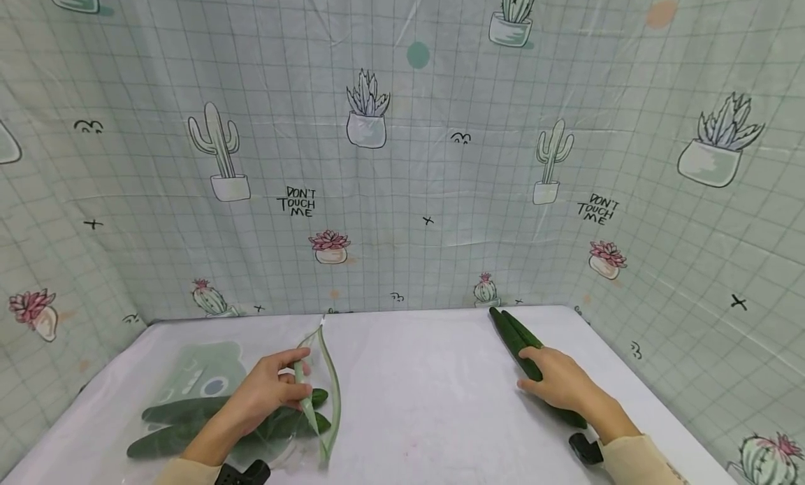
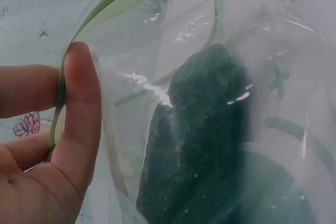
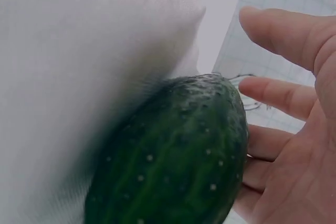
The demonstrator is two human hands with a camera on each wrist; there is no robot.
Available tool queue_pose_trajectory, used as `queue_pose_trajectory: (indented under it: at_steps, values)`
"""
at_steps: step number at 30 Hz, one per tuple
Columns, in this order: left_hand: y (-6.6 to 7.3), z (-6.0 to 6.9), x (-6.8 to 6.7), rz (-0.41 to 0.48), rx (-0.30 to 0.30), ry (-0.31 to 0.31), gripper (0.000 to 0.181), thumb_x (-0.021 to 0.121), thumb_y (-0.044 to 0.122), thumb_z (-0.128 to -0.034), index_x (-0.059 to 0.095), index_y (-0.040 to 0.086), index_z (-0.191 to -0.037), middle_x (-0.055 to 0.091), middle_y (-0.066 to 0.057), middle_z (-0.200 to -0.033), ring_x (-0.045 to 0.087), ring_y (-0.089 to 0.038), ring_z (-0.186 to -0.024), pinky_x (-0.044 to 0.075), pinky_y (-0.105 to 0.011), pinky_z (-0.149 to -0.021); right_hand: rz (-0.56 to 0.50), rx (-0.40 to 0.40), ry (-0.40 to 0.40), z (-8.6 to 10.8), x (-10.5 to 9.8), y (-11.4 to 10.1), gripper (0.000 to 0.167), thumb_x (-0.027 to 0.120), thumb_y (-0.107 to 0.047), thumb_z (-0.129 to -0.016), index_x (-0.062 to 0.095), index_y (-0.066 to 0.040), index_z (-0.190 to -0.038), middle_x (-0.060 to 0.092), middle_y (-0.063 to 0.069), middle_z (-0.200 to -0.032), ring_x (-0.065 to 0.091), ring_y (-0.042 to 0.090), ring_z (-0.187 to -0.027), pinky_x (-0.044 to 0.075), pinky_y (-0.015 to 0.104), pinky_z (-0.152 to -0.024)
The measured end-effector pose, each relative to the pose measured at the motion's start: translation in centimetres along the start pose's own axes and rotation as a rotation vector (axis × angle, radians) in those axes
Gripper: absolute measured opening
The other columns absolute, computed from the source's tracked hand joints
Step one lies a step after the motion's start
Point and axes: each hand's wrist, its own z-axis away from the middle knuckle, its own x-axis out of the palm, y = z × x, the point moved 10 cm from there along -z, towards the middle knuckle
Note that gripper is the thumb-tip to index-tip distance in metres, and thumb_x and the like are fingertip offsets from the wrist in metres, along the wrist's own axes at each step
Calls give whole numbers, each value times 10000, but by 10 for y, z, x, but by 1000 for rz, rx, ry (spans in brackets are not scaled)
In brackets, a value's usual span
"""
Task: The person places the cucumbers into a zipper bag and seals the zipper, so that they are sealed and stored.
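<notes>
On the left of the table lies a clear plastic bag (image 1: 335,394) with a green-edged mouth and cucumbers (image 1: 179,409) inside. My left hand (image 1: 267,394) pinches one edge of the mouth between thumb and fingers, and the mouth gapes on its right side. In the left wrist view, a cucumber (image 2: 194,145) shows through the plastic beside my fingers (image 2: 79,93). At the right, two cucumbers (image 1: 512,335) lie side by side on the table. My right hand (image 1: 556,377) is over them, its fingers spread. The right wrist view shows relaxed fingers (image 3: 283,98) beside a cucumber's end (image 3: 173,150).
A white cloth covers the table (image 1: 428,401). Behind it and along both sides hangs a checked curtain (image 1: 402,191) printed with potted cacti. A pale green print (image 1: 207,363) shows on the bag's far part.
</notes>
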Motion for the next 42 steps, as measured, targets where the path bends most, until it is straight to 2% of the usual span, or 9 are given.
queue_pose_trajectory:
  at_steps: [9,18,24,31,37,42]
  values:
    - [-1,0,1,-3,1,-11,726,681,-9,-848,278,-100,-1444,481,-145,-1047,523,-178,-675,552,-393,-656,-113,38,-41,0,9,-4,608,747,-267,-834,504,-46,-1345,465,228,-1324,474,446,-1196,429,598,-914]
    - [2,0,3,-4,13,-22,723,678,-1,-852,275,-101,-1444,479,-147,-1056,522,-176,-672,551,-394,-654,-121,127,-62,1,13,8,656,766,-166,-807,447,9,-1353,549,285,-1248,552,462,-1087,487,567,-825]
    - [2,0,2,-5,4,-10,718,674,-15,-851,280,-94,-1446,479,-138,-1052,517,-177,-665,552,-398,-655,-126,106,-31,1,9,5,589,734,-133,-825,473,8,-1333,552,285,-1243,531,479,-1112,473,587,-840]
    - [-2,0,2,4,-10,-12,722,670,-22,-853,269,-100,-1449,476,-140,-1053,523,-182,-677,552,-392,-659,-180,98,35,1,4,2,490,659,-84,-840,521,1,-1302,551,291,-1243,520,476,-1139,464,589,-867]
    - [-2,1,2,5,-11,-9,710,663,-30,-856,277,-94,-1448,477,-140,-1056,523,-184,-677,552,-393,-656,-194,12,40,-3,4,-17,466,698,-102,-833,567,-73,-1280,622,162,-1170,589,345,-1061,492,514,-846]
    - [-1,1,2,-7,-5,-9,690,647,-39,-864,280,-93,-1446,475,-153,-1064,526,-192,-681,551,-396,-657,-186,-123,6,-3,7,-51,466,725,-115,-828,582,-101,-1271,618,68,-1210,591,291,-1070,495,474,-854]
